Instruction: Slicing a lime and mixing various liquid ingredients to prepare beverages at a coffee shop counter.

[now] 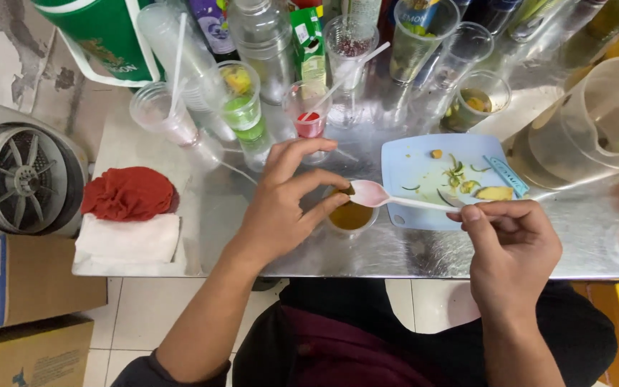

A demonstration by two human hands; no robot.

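Nearest, the right hand (pixel 510 247) pinches the thin handle of a white plastic spoon (pixel 395 199), fingers curled shut around it, its smooth oval bowl poised over a small clear cup (pixel 351 218) of amber liquid. The left hand (pixel 288 201) curves half-closed around that cup, fingertips on its rim. Both rest at the near edge of a shiny metal table (pixel 395 254). Just beyond lies a pale blue cutting board (pixel 424 168) strewn with peel scraps; left, a crumpled red cloth (pixel 129 192). Farthest stand clear plastic cups (pixel 238 97).
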